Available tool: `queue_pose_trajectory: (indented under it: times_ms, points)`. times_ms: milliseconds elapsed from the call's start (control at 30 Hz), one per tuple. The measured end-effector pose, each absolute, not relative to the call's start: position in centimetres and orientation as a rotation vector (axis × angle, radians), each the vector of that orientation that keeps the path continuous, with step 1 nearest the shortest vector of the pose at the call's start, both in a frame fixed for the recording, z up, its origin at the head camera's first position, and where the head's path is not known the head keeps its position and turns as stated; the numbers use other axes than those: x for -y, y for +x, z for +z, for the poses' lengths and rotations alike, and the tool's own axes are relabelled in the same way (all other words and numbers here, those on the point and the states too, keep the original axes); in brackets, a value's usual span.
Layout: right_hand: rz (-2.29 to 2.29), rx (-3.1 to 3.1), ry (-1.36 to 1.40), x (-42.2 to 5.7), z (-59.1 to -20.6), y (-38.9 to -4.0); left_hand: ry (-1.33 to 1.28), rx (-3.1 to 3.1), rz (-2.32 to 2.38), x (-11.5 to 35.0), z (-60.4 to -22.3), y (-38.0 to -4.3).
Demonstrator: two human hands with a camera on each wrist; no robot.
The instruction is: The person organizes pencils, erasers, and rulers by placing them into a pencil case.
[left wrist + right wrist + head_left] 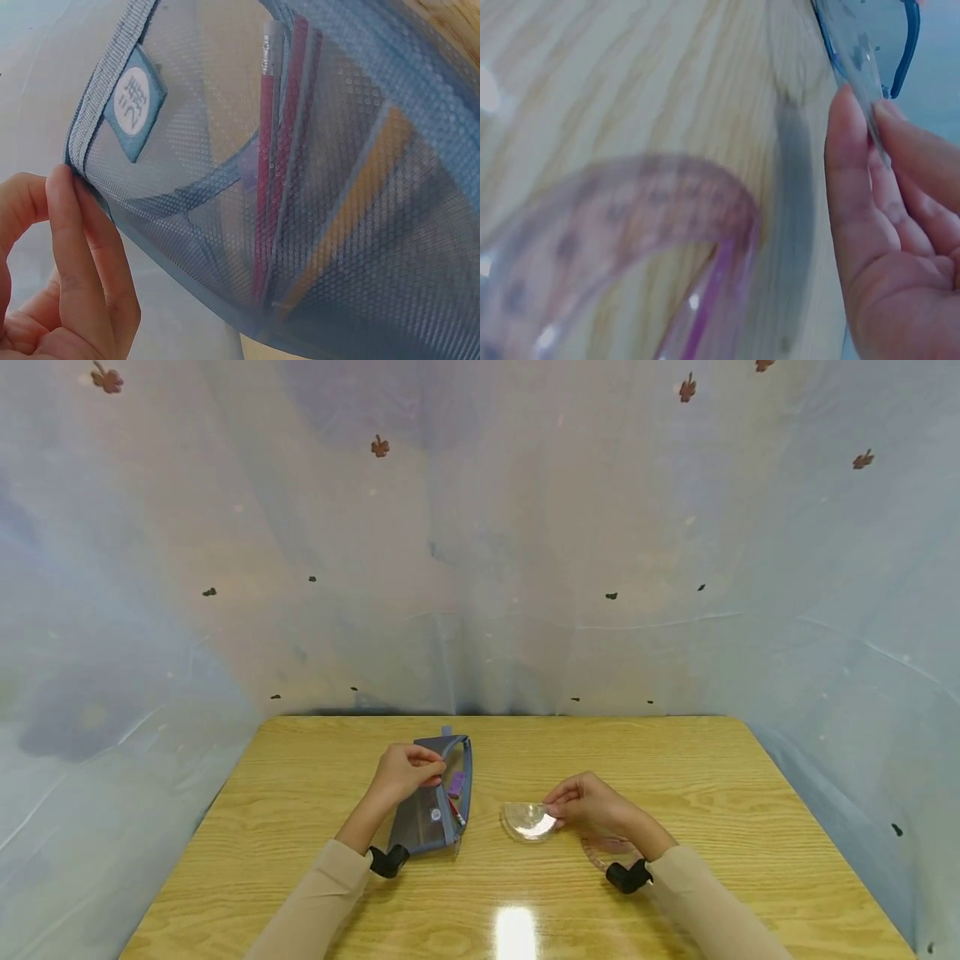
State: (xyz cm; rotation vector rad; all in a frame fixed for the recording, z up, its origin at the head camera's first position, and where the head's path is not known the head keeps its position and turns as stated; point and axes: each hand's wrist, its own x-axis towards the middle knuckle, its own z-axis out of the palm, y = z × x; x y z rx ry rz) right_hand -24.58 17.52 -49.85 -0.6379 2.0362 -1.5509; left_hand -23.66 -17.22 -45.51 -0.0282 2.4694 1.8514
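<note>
My left hand (407,771) pinches the edge of a blue-grey mesh pencil case (415,818), whose zipped mouth gapes toward the right. Through the mesh, the left wrist view shows a red pencil (266,150) with a metal-banded end and a yellow-orange stick (360,195). A purple eraser (457,784) shows in the case's opening. Between the thumb and fingers of my right hand (592,803) is a clear half-round protractor (525,821), held to the right of the case. Below my right wrist lies a pinkish see-through protractor (652,195), partly hidden in the head view.
Everything is on a wood-grain table (300,793). A pale curtain (480,568) with small leaf shapes hangs behind and at both sides. Light glares off the table's front part.
</note>
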Motion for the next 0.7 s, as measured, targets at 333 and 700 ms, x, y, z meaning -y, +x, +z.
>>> queue_pose_trajectory:
  times_ms: [333, 700]
  points:
    - [-1.679, -1.958, -0.558, -16.6, -49.7, -24.9, -0.037, -2.459, 1.87, 17.3, -45.8, -23.8]
    - [-1.754, -1.94, -0.465, -16.0, -49.8, -25.1, -0.039, -2.457, 1.87, 17.2, -45.9, -23.8]
